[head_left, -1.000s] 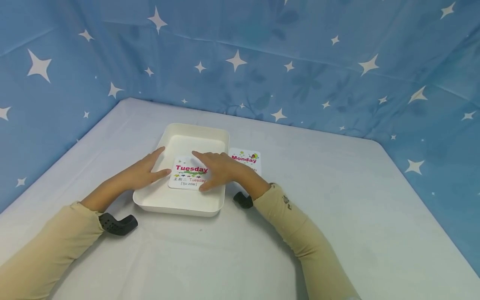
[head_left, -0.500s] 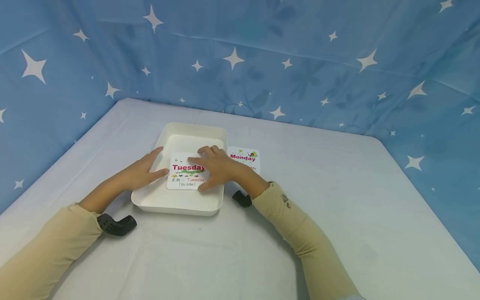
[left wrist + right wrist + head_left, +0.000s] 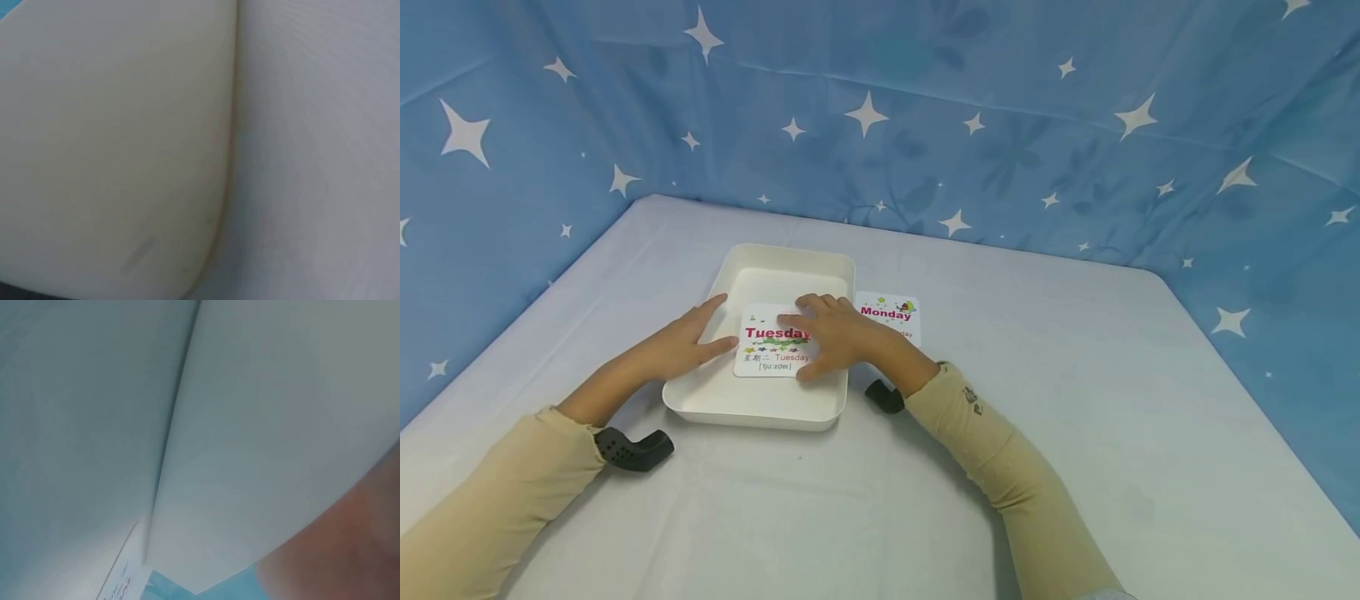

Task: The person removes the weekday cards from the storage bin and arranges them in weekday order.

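Observation:
A white card printed "Tuesday" [image 3: 771,364] lies over the white tray [image 3: 760,404], its right part hidden by my right hand [image 3: 838,337]. That hand's index fingertip is on the card's face, with the thumb at its lower edge and the other fingers bent near its upper edge. My left hand [image 3: 677,343] reaches over the tray's left rim, fingers straight and spread. Its thumb tip is right at the card's left edge. Both wrist views show mainly the tray's outer wall [image 3: 125,137], [image 3: 262,425]; the right one includes a blurred part of my right hand [image 3: 337,544].
Another card, printed "Monday" [image 3: 887,314], lies on the white tablecloth [image 3: 1075,400] right of the tray, partly behind my right hand. Black curved pieces [image 3: 636,451] sit at both cuffs. A blue star-patterned curtain [image 3: 925,167] stands behind the table.
My right fingers have bent further in over the Tuesday card, and its upper edge has shifted slightly up and left. The left hand keeps its place at the tray's left side.

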Motion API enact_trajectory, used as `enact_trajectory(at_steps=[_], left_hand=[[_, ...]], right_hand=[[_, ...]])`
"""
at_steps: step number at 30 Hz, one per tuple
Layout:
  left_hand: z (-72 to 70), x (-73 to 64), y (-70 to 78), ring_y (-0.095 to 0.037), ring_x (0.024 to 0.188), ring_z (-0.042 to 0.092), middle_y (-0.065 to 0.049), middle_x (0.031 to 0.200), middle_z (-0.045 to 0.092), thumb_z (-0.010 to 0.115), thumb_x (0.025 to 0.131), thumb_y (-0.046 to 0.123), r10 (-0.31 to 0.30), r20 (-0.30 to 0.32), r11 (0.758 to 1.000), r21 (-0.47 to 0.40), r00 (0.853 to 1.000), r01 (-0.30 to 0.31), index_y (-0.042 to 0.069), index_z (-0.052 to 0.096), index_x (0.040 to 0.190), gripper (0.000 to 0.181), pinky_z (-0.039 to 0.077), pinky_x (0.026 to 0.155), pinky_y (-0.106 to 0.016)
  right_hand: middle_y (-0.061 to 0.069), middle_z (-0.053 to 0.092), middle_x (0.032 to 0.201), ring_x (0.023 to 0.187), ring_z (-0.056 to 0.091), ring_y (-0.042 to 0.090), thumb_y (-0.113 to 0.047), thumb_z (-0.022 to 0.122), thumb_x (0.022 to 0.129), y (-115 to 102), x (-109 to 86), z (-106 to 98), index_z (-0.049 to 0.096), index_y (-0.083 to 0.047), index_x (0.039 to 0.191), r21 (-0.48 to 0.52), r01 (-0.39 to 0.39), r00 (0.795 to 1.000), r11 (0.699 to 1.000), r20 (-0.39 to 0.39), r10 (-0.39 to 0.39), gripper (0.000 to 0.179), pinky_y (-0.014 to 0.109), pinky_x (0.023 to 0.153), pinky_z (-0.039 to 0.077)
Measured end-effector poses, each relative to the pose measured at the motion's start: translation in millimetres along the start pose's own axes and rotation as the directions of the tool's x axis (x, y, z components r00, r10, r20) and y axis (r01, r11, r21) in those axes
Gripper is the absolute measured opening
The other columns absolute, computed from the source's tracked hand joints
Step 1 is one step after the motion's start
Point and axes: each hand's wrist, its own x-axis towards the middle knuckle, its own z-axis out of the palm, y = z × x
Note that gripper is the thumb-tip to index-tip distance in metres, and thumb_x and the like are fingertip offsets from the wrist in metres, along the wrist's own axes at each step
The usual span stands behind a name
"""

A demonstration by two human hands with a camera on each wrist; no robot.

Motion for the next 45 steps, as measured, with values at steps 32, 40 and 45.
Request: enact_trajectory(at_steps=[32,40,45], left_hand=[[1.8,-1.6,-1.8,-0.055,0.131,0.007,-0.037,0.143,0.016,0.042,0.095,0.042,0.004,-0.002,1.000,0.026,1.000,-0.004,0.001,0.018,0.143,0.068,0.014,0.100,-0.069],[1.8,-0.7,-0.7,-0.055,0.131,0.010,-0.036,0.143,0.015,0.041,0.094,0.046,-0.012,0.001,0.999,0.030,1.000,0.012,0.003,0.016,0.144,0.070,0.015,0.101,-0.068],[1.9,0.4,-0.2,-0.053,0.132,0.009,-0.035,0.144,0.016,0.040,0.094,0.047,-0.008,-0.004,1.000,0.024,1.000,0.008,0.002,0.016,0.144,0.071,0.014,0.102,-0.067]], right_hand=[[0.002,0.018,0.153,0.138,0.021,0.024,-0.050,0.067,0.076,-2.5,0.2,-1.7,0.032,-0.029,0.140,0.066,0.019,1.000,0.998,0.002,-0.019,0.076,0.045,0.112,0.018],[0.002,0.021,0.152,0.131,0.027,0.023,-0.053,0.061,0.078,-1.4,-0.6,-0.4,0.030,-0.037,0.141,-0.032,0.015,0.999,0.999,0.030,-0.014,0.072,0.042,0.110,0.021],[0.003,0.023,0.151,0.127,0.028,0.021,-0.054,0.060,0.078,0.3,-2.1,0.4,0.034,-0.036,0.139,-0.046,0.021,1.000,0.999,0.024,-0.020,0.069,0.039,0.108,0.022]])
